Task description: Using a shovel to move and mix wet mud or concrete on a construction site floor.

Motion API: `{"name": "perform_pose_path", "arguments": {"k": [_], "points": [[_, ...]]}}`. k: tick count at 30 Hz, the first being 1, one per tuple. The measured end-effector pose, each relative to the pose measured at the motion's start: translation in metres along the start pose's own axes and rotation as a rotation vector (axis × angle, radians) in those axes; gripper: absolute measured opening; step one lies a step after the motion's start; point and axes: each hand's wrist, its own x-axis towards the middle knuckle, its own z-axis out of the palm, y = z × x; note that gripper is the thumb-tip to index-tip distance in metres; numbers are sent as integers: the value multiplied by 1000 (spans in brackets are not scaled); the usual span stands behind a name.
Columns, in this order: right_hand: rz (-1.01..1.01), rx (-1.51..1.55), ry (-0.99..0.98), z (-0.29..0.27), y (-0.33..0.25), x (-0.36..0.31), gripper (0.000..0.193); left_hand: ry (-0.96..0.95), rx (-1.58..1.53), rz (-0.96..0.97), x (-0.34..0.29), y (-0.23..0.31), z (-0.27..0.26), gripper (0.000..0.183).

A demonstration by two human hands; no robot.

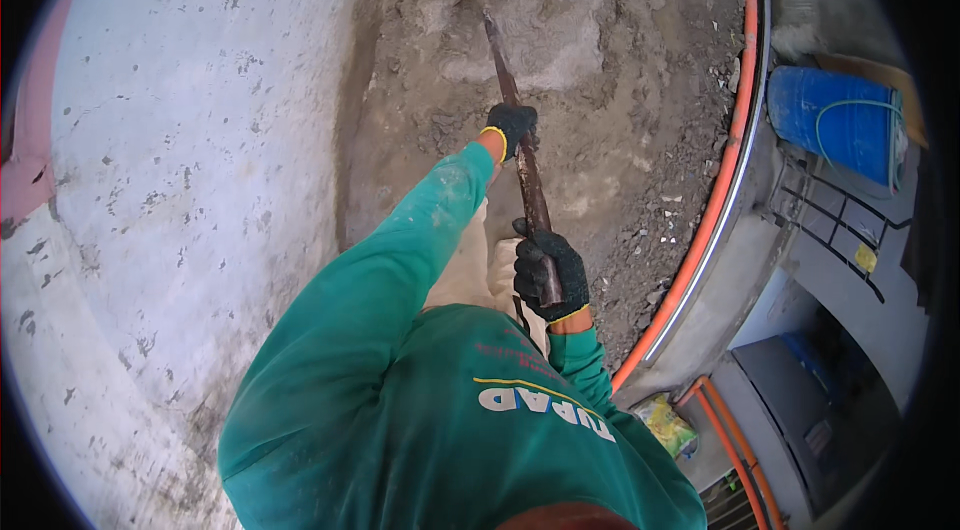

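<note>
Clearly two-handed work: left hand [512, 133] and right hand [556, 275] both clamped round the brown shaft of a long-handled tool [533, 188], left higher up, right near the butt end. Dark knit gloves [573, 282], yellow cuffs. Tool slants away from the body; its head lies well beyond the left hand, at a pale, wet-looking patch [565, 25] of ground, exact shape hard to tell. Pale, scuffed wall [200, 110] left of both hands. Right of them, loose rubble [655, 220], then a curving orange pipe [733, 140]; farther right, a blue barrel [830, 115].
</note>
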Motion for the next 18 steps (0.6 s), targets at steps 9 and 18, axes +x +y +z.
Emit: {"name": "perform_pose_path", "arguments": {"k": [9, 18], "points": [[107, -25, -237, 32, -10, -62, 21, 87, -145, -33, -85, 18, 20, 15], [147, 194, -222, 24, 1, 111, 28, 520, 1213, 192, 61, 66, -37, 57]]}}
